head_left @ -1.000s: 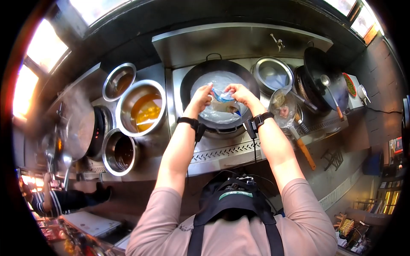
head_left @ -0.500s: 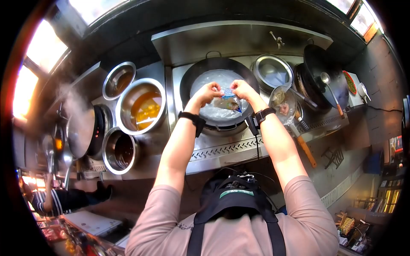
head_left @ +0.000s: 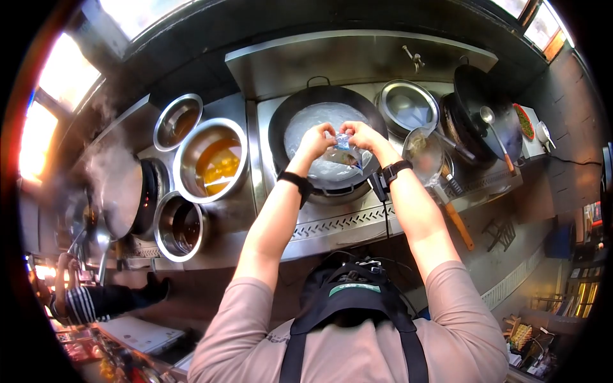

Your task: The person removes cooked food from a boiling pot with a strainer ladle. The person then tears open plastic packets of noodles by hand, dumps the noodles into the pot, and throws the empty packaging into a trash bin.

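Observation:
Over a large black wok (head_left: 278,131) of water, both my hands hold a small clear plastic packet (head_left: 345,156) with blue printing. My left hand (head_left: 317,140) pinches the packet's top left, fingers closed. My right hand (head_left: 364,136) grips the top right corner, close beside the left. The packet hangs down between them above the bubbling, whitish water (head_left: 305,120); what it holds is too blurred to name. Right of the wok lies a strainer (head_left: 426,153) with pale food in it, its wooden handle (head_left: 460,226) pointing toward me.
Left stand metal bowls with yellow liquid (head_left: 239,131), brownish liquid (head_left: 198,108) and dark liquid (head_left: 167,246). A metal pot (head_left: 434,105) stands at right, before a tilted black wok (head_left: 469,96) with a ladle (head_left: 488,116). A steaming wok (head_left: 121,201) and another person (head_left: 96,303) are far left.
My left hand has shifted right toward my right hand, and the packet is bunched between them. At far left, the other person's arms have moved.

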A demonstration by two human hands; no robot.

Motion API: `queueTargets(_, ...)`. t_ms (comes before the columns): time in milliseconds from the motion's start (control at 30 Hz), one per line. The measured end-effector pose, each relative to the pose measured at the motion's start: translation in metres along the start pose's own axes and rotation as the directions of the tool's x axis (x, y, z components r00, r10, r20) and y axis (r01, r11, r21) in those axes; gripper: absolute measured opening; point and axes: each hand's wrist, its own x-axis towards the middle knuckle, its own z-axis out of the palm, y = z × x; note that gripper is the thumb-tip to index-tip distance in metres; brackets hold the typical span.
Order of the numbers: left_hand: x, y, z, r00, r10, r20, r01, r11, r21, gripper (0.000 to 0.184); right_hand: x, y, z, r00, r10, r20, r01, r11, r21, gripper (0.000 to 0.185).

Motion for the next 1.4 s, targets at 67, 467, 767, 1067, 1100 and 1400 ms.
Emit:
queueTargets(67,-0.005,0.011,0.001,0.996,0.049,-0.077,-0.043,0.996,0.074,0.028,0.002,0.005,-0.001,1.000,0.014,-0.012,-0.014,1.000,0.024,0.035)
queueTargets(467,0.002,0.004,0.004,0.989,0.144,0.010,-0.144,0.980,0.140,0.022,0.003,0.008,0.010,0.980,-0.070,-0.184,0.057,0.995,-0.077,0.027)
queueTargets(767,-0.006,0.035,0.000,0.923,0.286,-0.260,-0.148,0.883,0.446,0.010,0.000,-0.020,0.000,0.966,0.100,-0.238,-0.139,0.978,-0.155,0.014)
queueTargets(1067,0.013,0.043,-0.010,0.978,-0.030,-0.206,0.151,0.781,0.605,0.017,0.012,-0.052,-0.014,0.918,0.396,0.000,-0.366,0.848,-0.383,0.043)
queueTargets(1100,0.015,0.044,-0.013,0.968,-0.181,-0.173,0.246,0.811,0.530,0.018,0.012,-0.050,-0.015,0.919,0.395,-0.001,-0.365,0.847,-0.388,0.043)
queueTargets(1400,0.022,-0.006,-0.025,0.911,-0.228,-0.345,0.313,0.925,0.217,0.028,0.008,-0.013,-0.016,0.988,0.095,0.118,-0.049,0.936,-0.349,0.033)
